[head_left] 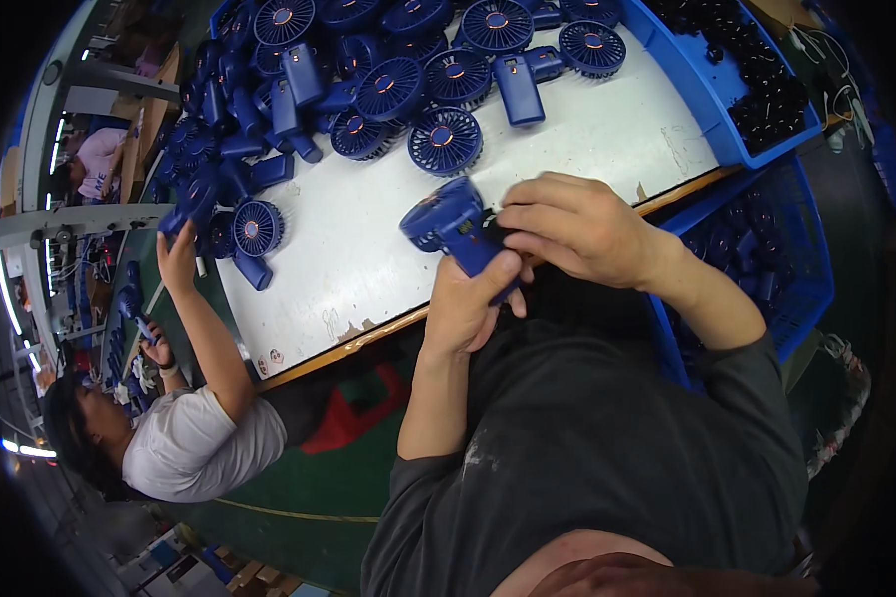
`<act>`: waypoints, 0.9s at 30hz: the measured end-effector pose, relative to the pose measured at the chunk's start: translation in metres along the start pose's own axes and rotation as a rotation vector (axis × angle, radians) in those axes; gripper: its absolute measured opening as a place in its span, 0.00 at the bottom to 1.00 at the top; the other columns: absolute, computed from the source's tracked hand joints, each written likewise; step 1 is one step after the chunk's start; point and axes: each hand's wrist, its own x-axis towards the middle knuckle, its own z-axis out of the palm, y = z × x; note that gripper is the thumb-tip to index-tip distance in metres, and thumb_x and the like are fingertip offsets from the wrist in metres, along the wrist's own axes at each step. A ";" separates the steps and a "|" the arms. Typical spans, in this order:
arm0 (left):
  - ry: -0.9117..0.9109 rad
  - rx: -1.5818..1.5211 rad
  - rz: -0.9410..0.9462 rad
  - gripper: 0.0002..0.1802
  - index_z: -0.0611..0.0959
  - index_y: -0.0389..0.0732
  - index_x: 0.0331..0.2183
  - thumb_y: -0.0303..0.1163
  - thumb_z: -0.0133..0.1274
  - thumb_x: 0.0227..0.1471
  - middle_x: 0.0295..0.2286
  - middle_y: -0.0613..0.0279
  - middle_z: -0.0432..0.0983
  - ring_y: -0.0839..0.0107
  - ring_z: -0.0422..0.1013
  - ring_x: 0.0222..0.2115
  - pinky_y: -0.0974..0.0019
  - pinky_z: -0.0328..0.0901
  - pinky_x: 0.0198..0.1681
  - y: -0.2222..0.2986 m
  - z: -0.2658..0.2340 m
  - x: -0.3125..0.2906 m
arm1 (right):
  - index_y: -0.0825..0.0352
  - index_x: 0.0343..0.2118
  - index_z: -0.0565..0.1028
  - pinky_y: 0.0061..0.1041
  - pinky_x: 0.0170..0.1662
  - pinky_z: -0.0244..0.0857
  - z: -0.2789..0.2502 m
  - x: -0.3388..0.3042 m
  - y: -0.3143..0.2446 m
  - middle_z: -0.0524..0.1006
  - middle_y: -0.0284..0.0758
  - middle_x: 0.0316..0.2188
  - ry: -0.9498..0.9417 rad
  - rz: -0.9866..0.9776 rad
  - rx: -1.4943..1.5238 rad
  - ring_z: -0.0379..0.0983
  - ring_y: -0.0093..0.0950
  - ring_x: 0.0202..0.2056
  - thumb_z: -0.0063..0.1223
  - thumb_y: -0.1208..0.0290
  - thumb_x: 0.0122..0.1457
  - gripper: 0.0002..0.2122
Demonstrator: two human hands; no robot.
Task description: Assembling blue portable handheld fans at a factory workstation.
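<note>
Over the near edge of the bench (338, 271): we hold one blue handheld fan (442, 215), tilted, its round head turned toward the left.
Left-hand grip (460, 310): closed around the fan's handle from below.
Right-hand grip (592, 231): fingers bent, just beside the fan on its right; we cannot tell whether they pinch anything.
Blue tray (683, 82): at the right end of the bench, with a loose spread of small black parts (767, 104) along its far and right sides; part of its blue floor shows bare.
Blue crate (814, 298): lower down, under the tray and to our right; in it we see many dark blue pieces (749, 244), too shaded for us to tell whole fans from parts.
Fan heap (391, 90): piled loosely across the far and left parts of the white top, heads and handles pointing every way.
Co-worker (194, 438): on our left in a white shirt, one hand (177, 261) at a fan by the heap, the other (156, 346) holding another fan.
</note>
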 end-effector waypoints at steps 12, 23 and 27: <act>0.228 -0.221 0.076 0.27 0.71 0.42 0.51 0.53 0.38 0.63 0.45 0.58 0.73 0.65 0.70 0.48 0.59 0.64 0.54 -0.005 0.028 0.003 | 0.65 0.53 0.71 0.41 0.53 0.62 0.019 0.000 -0.029 0.69 0.43 0.47 -0.167 0.180 -0.205 0.65 0.43 0.51 0.63 0.64 0.48 0.27; 0.427 1.893 0.934 0.53 0.57 0.23 0.60 0.47 0.65 0.45 0.59 0.28 0.53 0.42 0.50 0.62 0.50 0.47 0.65 0.097 -0.028 0.024 | 0.76 0.53 0.67 0.29 0.55 0.61 -0.001 -0.146 -0.015 0.73 0.39 0.47 0.492 0.726 0.486 0.69 0.28 0.49 0.57 0.74 0.53 0.24; 0.829 1.813 0.387 0.54 0.57 0.22 0.59 0.50 0.64 0.46 0.55 0.26 0.59 0.38 0.59 0.55 0.49 0.56 0.59 0.115 -0.092 0.011 | 0.76 0.53 0.69 0.29 0.56 0.60 -0.067 -0.240 0.013 0.74 0.41 0.49 0.711 1.015 -0.219 0.70 0.30 0.49 0.55 0.71 0.58 0.22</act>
